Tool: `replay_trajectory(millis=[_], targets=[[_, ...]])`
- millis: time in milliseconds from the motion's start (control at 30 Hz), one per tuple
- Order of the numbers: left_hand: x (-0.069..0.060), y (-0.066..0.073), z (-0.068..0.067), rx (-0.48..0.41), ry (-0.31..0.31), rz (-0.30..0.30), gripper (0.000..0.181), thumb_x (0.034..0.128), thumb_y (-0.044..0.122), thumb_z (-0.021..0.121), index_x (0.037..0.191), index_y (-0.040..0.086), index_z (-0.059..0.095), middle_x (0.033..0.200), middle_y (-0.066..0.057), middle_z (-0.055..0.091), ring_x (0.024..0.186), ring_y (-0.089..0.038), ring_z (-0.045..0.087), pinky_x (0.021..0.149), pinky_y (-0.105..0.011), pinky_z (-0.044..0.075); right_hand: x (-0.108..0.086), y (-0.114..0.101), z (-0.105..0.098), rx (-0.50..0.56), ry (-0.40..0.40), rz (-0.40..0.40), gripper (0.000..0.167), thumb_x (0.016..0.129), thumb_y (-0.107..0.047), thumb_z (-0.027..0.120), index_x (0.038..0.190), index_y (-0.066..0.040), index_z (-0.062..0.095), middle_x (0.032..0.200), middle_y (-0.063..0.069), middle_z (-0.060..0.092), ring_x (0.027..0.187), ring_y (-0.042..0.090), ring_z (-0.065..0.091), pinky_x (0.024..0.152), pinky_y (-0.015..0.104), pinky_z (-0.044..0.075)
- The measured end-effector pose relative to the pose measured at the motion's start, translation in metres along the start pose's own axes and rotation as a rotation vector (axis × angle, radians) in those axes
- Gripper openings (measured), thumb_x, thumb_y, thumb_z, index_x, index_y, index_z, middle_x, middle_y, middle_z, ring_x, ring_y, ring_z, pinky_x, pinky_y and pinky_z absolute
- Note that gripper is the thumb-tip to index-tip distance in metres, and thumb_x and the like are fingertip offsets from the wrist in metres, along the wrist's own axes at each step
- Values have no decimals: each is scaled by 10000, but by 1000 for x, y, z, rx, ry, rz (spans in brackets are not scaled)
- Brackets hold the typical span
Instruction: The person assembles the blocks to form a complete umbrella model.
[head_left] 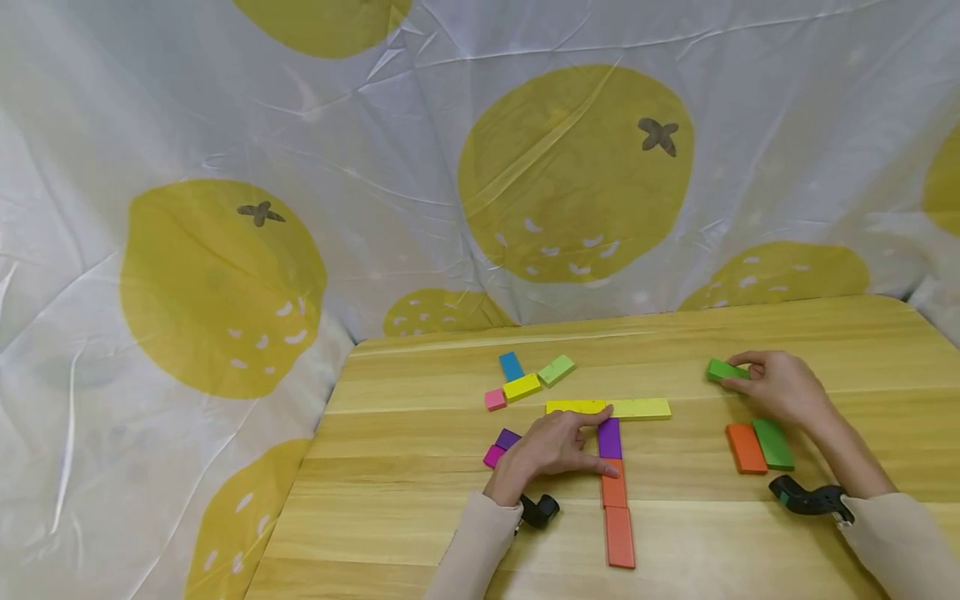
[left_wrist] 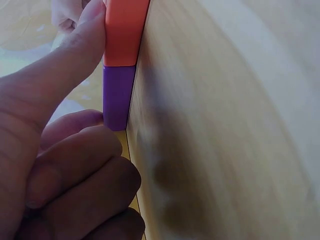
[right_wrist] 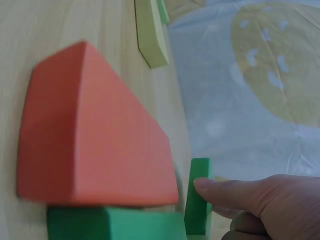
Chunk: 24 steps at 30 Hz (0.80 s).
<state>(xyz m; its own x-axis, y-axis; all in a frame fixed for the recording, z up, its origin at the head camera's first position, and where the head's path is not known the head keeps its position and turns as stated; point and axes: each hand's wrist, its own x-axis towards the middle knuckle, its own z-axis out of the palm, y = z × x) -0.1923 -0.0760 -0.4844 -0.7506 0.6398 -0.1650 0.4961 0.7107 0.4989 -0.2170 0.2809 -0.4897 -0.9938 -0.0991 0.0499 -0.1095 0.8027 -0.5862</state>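
Nearest, expect light, stiff, smooth handling from the orange-red block (head_left: pixel 613 492) and the purple block (head_left: pixel 610 437), probably painted wood: hard to break, easy to nudge out of line. Left hand (head_left: pixel 547 446) with thumb on the first and forefinger reaching to the far end of the second, those two spread apart, other fingers curled in. Best steadied by the long sides. Farther off, at the right of the tabletop (head_left: pixel 675 533), a green block (head_left: pixel 720 369), pinched between thumb and fingers of the right hand (head_left: pixel 783 387); probably just as light. Take hold across the narrow width, near the middle.

Count, near to far: one coral-red block (head_left: pixel 619 537), one orange-red, one purple, in an end-to-end column; one orange block (head_left: pixel 746 448) and one long green block (head_left: pixel 773 444), side by side; one magenta block (head_left: pixel 493 456) and one dark purple block (head_left: pixel 507 438), beside the left hand; one yellow bar (head_left: pixel 576 406) and one pale-yellow bar (head_left: pixel 641 408), across the column's far end; one pink block (head_left: pixel 495 400), one bright-yellow block (head_left: pixel 522 387), the pinched green, one lime block (head_left: pixel 557 371), one blue block (head_left: pixel 511 365). Fourteen in view.
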Motion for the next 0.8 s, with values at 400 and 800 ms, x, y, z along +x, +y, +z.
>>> replay_trajectory(millis=[400,800], targets=[[-1,-1,0,-27,-1,-4,872,837,532,825,1581,314,425,593,107,219,509,-32,180,518,-210,167,-2,8,-1,-22,-22,-52,409,954,-148,706,1278,94,647,569,-45,358,480,53,272,475,234,261],[-1,1,-2,-43,-2,1,871,840,527,825,1582,308,424,585,109,224,506,-33,190,518,-210,175,-5,3,-4,-55,31,-29,370,989,-123,543,1300,30,674,551,-55,340,477,81,280,454,247,250]])
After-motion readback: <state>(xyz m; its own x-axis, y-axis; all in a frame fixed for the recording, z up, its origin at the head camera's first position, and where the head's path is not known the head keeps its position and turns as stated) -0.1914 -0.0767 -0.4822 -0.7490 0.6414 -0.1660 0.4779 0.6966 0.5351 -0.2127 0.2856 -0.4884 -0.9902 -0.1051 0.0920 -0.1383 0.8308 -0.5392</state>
